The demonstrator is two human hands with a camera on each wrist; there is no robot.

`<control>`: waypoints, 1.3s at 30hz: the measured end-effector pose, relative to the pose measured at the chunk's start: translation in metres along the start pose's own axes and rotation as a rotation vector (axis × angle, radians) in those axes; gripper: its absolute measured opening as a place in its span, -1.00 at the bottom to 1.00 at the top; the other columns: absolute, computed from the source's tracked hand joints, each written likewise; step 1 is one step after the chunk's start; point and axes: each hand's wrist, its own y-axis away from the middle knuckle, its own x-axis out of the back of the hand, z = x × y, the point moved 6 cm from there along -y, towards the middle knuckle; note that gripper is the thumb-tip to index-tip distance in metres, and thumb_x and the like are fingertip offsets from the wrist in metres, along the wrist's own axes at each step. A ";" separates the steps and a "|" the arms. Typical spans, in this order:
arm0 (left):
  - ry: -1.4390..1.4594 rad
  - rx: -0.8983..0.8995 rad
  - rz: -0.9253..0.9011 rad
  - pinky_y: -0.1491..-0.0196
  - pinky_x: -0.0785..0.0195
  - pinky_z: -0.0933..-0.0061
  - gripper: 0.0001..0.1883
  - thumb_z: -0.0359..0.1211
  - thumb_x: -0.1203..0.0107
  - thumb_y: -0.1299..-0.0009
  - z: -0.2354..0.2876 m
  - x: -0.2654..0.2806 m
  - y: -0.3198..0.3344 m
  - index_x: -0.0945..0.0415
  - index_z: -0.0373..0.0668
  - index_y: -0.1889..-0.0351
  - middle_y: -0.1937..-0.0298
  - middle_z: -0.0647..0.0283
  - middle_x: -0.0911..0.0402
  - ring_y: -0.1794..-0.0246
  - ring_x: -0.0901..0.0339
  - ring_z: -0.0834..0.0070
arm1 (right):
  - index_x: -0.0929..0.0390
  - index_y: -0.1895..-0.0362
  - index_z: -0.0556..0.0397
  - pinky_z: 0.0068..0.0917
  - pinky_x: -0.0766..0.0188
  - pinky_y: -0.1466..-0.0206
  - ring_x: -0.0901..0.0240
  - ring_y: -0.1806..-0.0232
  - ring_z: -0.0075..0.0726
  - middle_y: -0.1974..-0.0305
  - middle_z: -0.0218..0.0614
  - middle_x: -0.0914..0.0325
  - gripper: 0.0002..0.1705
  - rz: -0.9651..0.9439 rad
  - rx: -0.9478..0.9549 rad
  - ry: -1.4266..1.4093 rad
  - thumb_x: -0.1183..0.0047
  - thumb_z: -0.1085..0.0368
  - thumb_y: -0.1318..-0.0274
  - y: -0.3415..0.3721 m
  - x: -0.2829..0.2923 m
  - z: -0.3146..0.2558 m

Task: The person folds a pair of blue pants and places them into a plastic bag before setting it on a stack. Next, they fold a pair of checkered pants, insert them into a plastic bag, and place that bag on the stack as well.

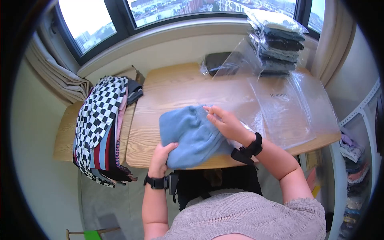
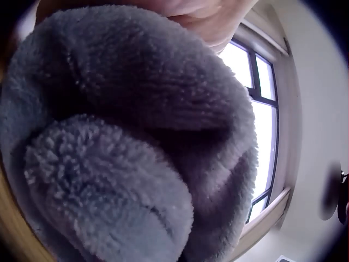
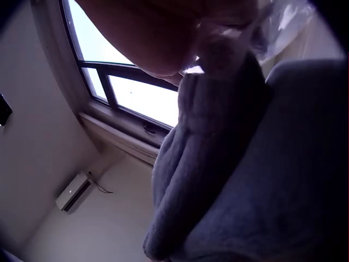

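A folded light-blue fleece garment [image 1: 192, 136] with a gathered, ribbed edge lies near the front of the wooden table. My left hand [image 1: 161, 156] grips its near left corner, the thumb on top and the other fingers hidden underneath. Rolled plush folds of the garment [image 2: 109, 180] fill the left wrist view. At the far right edge of the garment is my right hand [image 1: 228, 124], fingertips right at the ribbing. Clear plastic [image 3: 221, 41] shows against those fingers in the right wrist view; I cannot tell whether they pinch it.
Clear plastic bags [image 1: 280, 108] spread over the table's right side. Behind them rises a stack of bagged folded garments [image 1: 280, 48], with a dark bagged one [image 1: 222, 63] beside it. A pile of patterned clothes [image 1: 100, 116] drapes over the left side. A window [image 1: 192, 12] runs along the back.
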 end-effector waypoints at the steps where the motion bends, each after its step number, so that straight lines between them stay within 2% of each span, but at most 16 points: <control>1: 0.027 -0.049 0.085 0.04 -0.39 0.42 -0.50 -0.40 -0.14 -0.19 0.002 0.014 0.008 -0.34 -0.46 -0.07 0.05 0.07 -0.53 0.13 -0.53 0.37 | -0.41 0.18 0.22 -0.27 -0.31 -0.12 -0.39 -0.09 0.11 -0.03 0.08 -0.46 -0.74 -0.055 0.004 0.016 0.07 0.24 -0.25 -0.005 -0.009 -0.001; 3: 0.057 -0.108 0.176 0.05 -0.38 0.42 -0.52 -0.44 -0.14 -0.17 -0.002 0.041 0.023 -0.36 -0.46 -0.05 0.07 0.09 -0.54 0.15 -0.53 0.37 | -0.42 0.05 0.22 -0.26 -0.33 -0.10 -0.39 -0.06 0.13 0.01 0.10 -0.47 -0.69 -0.151 0.028 0.068 0.07 0.24 -0.24 -0.011 -0.028 -0.005; 8: 0.209 -0.232 0.446 0.04 -0.38 0.40 -0.50 -0.42 -0.14 -0.16 -0.019 0.110 0.069 -0.35 -0.46 -0.06 0.05 0.07 -0.54 0.14 -0.53 0.34 | -0.40 0.13 0.20 -0.19 -0.36 0.05 -0.40 0.09 0.21 0.17 0.08 -0.50 -0.74 -0.296 0.176 0.122 0.09 0.25 -0.24 -0.023 -0.088 0.014; 10: 0.215 -0.251 0.520 0.02 -0.38 0.37 -0.47 -0.42 -0.15 -0.16 -0.018 0.120 0.085 -0.33 -0.47 -0.09 0.03 0.05 -0.52 0.12 -0.53 0.32 | -0.39 0.20 0.19 -0.15 -0.33 0.11 -0.40 0.17 0.19 0.26 0.06 -0.48 -0.78 -0.539 0.080 0.070 0.10 0.26 -0.24 -0.022 -0.115 0.017; 12: 0.250 -0.301 0.563 0.00 -0.38 0.34 -0.44 -0.41 -0.16 -0.16 -0.019 0.130 0.095 -0.29 -0.47 -0.11 0.00 0.03 -0.51 0.09 -0.52 0.29 | -0.40 0.24 0.16 -0.17 -0.33 0.13 -0.40 0.20 0.17 0.29 0.05 -0.47 -0.80 -0.556 0.030 0.072 0.10 0.26 -0.22 -0.021 -0.123 0.020; 15: 0.250 -0.250 0.616 -0.02 -0.37 0.33 -0.42 -0.41 -0.17 -0.16 -0.027 0.141 0.100 -0.28 -0.47 -0.13 -0.03 0.01 -0.49 0.06 -0.52 0.28 | -0.43 0.25 0.17 -0.17 -0.32 0.08 -0.38 0.17 0.16 0.27 0.04 -0.46 -0.76 -0.625 0.053 0.133 0.11 0.22 -0.24 -0.023 -0.131 0.036; 17: 0.262 -0.261 0.614 -0.03 -0.37 0.33 -0.42 -0.40 -0.17 -0.16 -0.028 0.143 0.101 -0.28 -0.47 -0.13 -0.02 0.01 -0.49 0.06 -0.52 0.28 | -0.44 0.25 0.20 -0.17 -0.29 0.02 -0.35 0.11 0.15 0.23 0.04 -0.45 -0.67 -0.616 0.339 0.124 0.14 0.15 -0.26 -0.020 -0.133 0.036; 18: 0.274 -0.261 0.610 -0.03 -0.37 0.33 -0.42 -0.40 -0.17 -0.16 -0.029 0.144 0.103 -0.28 -0.47 -0.13 -0.02 0.01 -0.50 0.06 -0.52 0.28 | -0.44 0.25 0.20 -0.17 -0.29 0.02 -0.35 0.11 0.15 0.23 0.04 -0.45 -0.67 -0.610 0.346 0.124 0.14 0.15 -0.26 -0.021 -0.128 0.032; 20: 0.280 -0.260 0.589 -0.04 -0.36 0.32 -0.40 -0.40 -0.17 -0.16 -0.037 0.151 0.101 -0.26 -0.47 -0.15 -0.05 0.00 -0.48 0.03 -0.50 0.27 | -0.45 0.08 0.16 -0.16 -0.04 -0.32 -0.12 -0.27 0.17 -0.16 0.12 -0.31 -0.62 -0.791 0.021 0.124 0.18 0.11 -0.29 -0.016 -0.125 0.037; 22: 0.294 -0.278 0.589 0.00 -0.41 0.30 -0.45 -0.38 -0.15 -0.18 -0.041 0.152 0.101 -0.31 -0.45 -0.11 0.02 0.01 -0.52 0.07 -0.53 0.27 | -0.45 0.01 0.13 -0.17 -0.03 -0.34 -0.09 -0.30 0.13 -0.19 0.07 -0.28 -0.59 -0.681 0.067 0.108 0.17 0.07 -0.28 -0.008 -0.110 0.026; 24: 0.312 -0.276 0.602 0.00 -0.42 0.29 -0.47 -0.37 -0.14 -0.18 -0.044 0.152 0.102 -0.33 -0.46 -0.09 0.04 0.02 -0.53 0.10 -0.54 0.26 | -0.44 -0.04 0.09 -0.18 -0.03 -0.34 -0.09 -0.30 0.09 -0.21 0.00 -0.27 -0.57 -0.532 0.127 0.546 0.10 0.06 -0.24 0.000 -0.082 0.002; 26: 0.349 -0.235 0.561 0.02 -0.43 0.28 -0.50 -0.34 -0.13 -0.18 -0.052 0.156 0.100 -0.35 -0.44 -0.04 0.07 0.03 -0.54 0.13 -0.55 0.25 | -0.43 -0.05 0.06 -0.18 -0.05 -0.33 -0.11 -0.31 0.03 -0.21 -0.05 -0.28 -0.56 -0.544 0.068 0.686 0.03 0.06 -0.19 0.011 -0.073 0.014; 29: 0.457 -0.175 0.494 0.01 -0.42 0.26 -0.55 -0.31 -0.09 -0.21 -0.061 0.159 0.096 -0.38 -0.42 -0.01 0.08 0.04 -0.56 0.15 -0.56 0.26 | -0.42 -0.05 0.09 -0.18 -0.11 -0.29 -0.15 -0.27 0.03 -0.17 -0.02 -0.30 -0.55 -0.694 -0.038 0.655 -0.03 0.10 -0.15 0.026 -0.071 0.028; 32: 0.548 -0.216 0.453 -0.01 -0.41 0.25 -0.57 -0.29 -0.05 -0.24 -0.042 0.139 0.096 -0.40 -0.41 0.01 0.08 0.03 -0.57 0.15 -0.56 0.27 | -0.39 -0.06 0.14 -0.20 -0.16 -0.26 -0.22 -0.22 0.06 -0.14 0.00 -0.34 -0.53 -0.561 -0.058 0.475 -0.05 0.13 -0.14 0.032 -0.067 0.019; 34: 0.578 -0.226 0.444 -0.04 -0.39 0.23 -0.58 -0.27 0.01 -0.28 -0.035 0.135 0.093 -0.40 -0.40 0.00 0.05 0.04 -0.57 0.11 -0.55 0.26 | -0.39 -0.03 0.17 -0.21 -0.27 -0.14 -0.34 -0.08 0.05 0.01 0.01 -0.43 -0.49 -0.384 0.133 0.323 -0.12 0.15 -0.05 0.040 -0.063 -0.003; 39: 0.792 -0.385 0.281 -0.08 -0.38 0.22 -0.58 -0.25 0.06 -0.33 0.011 0.096 0.086 -0.41 -0.39 -0.02 0.02 0.01 -0.56 0.03 -0.53 0.21 | -0.24 -0.22 0.12 -0.24 -0.15 -0.27 -0.24 -0.22 -0.01 -0.12 0.01 -0.35 -0.32 -0.525 -0.033 0.023 -0.16 0.13 -0.05 0.056 -0.071 -0.017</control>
